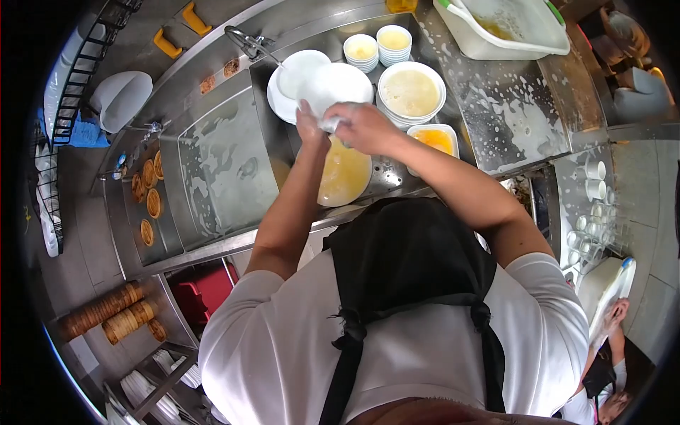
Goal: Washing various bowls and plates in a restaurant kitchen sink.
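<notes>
My left hand point(312, 126) grips the near edge of a white plate point(340, 89) over the sink. My right hand point(364, 127) is closed around a whitish, crumpled thing, perhaps a cloth or sponge, at the same edge. Under my hands lies a round dish of yellowish liquid point(345, 172). Behind and left of the held plate are white plates point(279, 98) beneath a running faucet point(249, 42). To the right stand a stack of white bowls point(411, 93), two stacks of small white bowls point(361, 50) and a square container of orange-yellow liquid point(434, 139).
A white tub point(504, 32) stands at the back right on a foamy steel counter point(510, 117). A second basin point(228, 170) with suds is at the left, with bamboo steamers point(154, 203) beyond it. Cups and glasses point(595, 223) stand far right, near another person's hands point(616, 316).
</notes>
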Available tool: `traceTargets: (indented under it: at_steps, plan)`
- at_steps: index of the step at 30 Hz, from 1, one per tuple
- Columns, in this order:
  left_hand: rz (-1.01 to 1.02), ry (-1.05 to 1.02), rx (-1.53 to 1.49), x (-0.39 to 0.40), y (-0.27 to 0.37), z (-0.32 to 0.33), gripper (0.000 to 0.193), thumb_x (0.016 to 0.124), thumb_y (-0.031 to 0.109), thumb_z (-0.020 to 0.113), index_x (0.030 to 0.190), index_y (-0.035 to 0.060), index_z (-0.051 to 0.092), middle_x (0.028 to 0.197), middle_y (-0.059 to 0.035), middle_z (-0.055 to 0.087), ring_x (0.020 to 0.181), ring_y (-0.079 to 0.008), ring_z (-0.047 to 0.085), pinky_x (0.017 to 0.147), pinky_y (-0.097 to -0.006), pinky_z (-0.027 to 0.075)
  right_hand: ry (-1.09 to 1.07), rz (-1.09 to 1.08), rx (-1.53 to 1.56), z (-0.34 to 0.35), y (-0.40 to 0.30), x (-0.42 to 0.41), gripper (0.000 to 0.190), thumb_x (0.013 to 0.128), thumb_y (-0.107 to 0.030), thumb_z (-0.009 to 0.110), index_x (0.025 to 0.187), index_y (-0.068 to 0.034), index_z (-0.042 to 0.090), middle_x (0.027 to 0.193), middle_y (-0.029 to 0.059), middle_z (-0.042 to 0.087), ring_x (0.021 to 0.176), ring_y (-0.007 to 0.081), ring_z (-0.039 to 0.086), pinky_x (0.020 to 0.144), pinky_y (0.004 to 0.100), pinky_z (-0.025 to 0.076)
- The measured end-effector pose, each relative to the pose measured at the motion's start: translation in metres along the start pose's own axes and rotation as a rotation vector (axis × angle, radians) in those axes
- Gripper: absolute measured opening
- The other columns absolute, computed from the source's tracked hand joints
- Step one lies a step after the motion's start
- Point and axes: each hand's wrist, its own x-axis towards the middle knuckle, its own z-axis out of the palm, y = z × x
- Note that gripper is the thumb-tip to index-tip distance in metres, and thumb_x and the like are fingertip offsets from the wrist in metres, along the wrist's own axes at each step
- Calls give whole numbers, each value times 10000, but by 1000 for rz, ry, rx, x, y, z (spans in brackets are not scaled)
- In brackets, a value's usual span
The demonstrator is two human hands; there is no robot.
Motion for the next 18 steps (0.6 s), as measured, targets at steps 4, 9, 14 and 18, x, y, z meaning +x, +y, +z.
traceTargets:
  at_steps: [4, 9, 14, 18]
  plan:
    - [37, 179, 338, 67, 31, -4, 552, 1069, 344, 384, 1446, -18, 207, 1211, -287, 585, 873, -414, 708, 559, -460, 645, 270, -23, -44, -62, -5, 2, 338, 850, -130, 607, 1173, -77, 688, 966, 135, 731, 825, 224, 687, 770, 344, 549]
    - [81, 89, 855, 138, 47, -51, 420, 1034, 262, 451, 1196, -116, 364, 792, -226, 681, 501, -287, 676, 536, -385, 615, 781, 41, -452, -221, 49, 25, 319, 945, -214, 583, 1233, -96, 653, 983, 196, 733, 871, 339, 708, 799, 410, 552]
    - [887, 252, 1744, 188, 78, -68, 480, 1012, 435, 512, 867, -1, 653, 811, -177, 706, 685, -288, 711, 718, -461, 546, 859, 360, -754, -342, 130, 45, 348, 929, -303, 578, 1176, -76, 670, 1080, 226, 712, 1032, 438, 654, 904, 486, 517]
    - [482, 0, 699, 216, 117, -4, 431, 1025, 394, 550, 782, 48, 632, 759, -68, 663, 660, -195, 646, 597, -344, 514, 402, 661, -1053, -355, 190, 62, 358, 925, -283, 562, 1215, -94, 656, 1161, 209, 694, 1089, 405, 650, 945, 472, 515]
